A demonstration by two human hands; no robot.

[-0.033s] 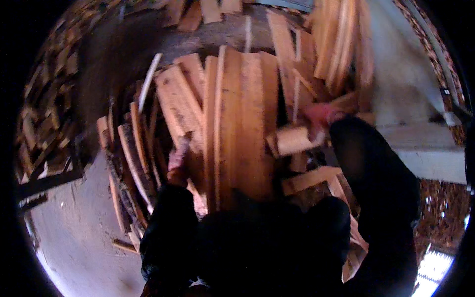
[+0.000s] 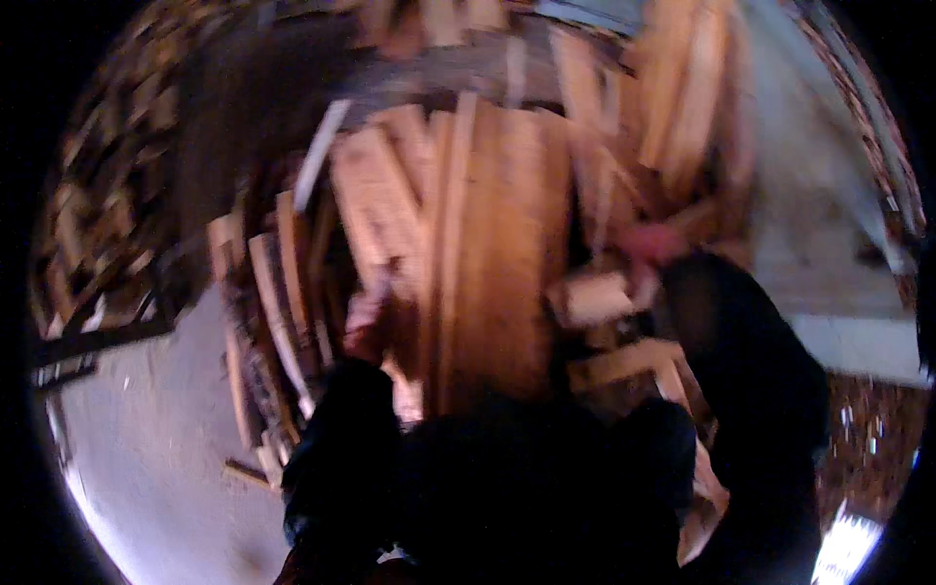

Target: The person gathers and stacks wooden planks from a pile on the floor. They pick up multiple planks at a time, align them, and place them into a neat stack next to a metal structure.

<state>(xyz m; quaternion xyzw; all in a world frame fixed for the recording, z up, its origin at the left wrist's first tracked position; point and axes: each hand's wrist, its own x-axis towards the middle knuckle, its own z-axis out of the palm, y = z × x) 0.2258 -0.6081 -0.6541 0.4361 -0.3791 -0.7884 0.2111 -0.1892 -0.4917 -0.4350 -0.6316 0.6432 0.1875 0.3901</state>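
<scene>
Centre of the frame, long planks (image 2: 512,253): I see them side by side, lengthwise up the view, with narrower strips along their left edge.
Left of centre, left hand (image 2: 366,317): on my feed it rests against the lower part of a slanted board (image 2: 363,195); I cannot tell whether the fingers are clenched on it.
Right of centre, right hand (image 2: 648,249): motion blur softens it for me; it is at the right end of a short wood block (image 2: 597,297), and I cannot tell how firmly, if at all, it grasps.
Short wood block: lying crosswise, just right of the long planks, above angled wood pieces (image 2: 624,366).
Left of the slanted board, bark-edged strips (image 2: 273,312): I make out a loose, near-upright bunch, with a pale strip (image 2: 320,156) tilted above it.
Upper right, long boards (image 2: 687,97): gathered lengthwise, blurred, beside a pale grey surface (image 2: 804,175).
Far left, scrap wood (image 2: 107,210): a jumbled heap, dim from my end.
Lower left: I have a grey floor (image 2: 156,409).
Bottom, dark sleeves (image 2: 746,331): one leads to each hand.
</scene>
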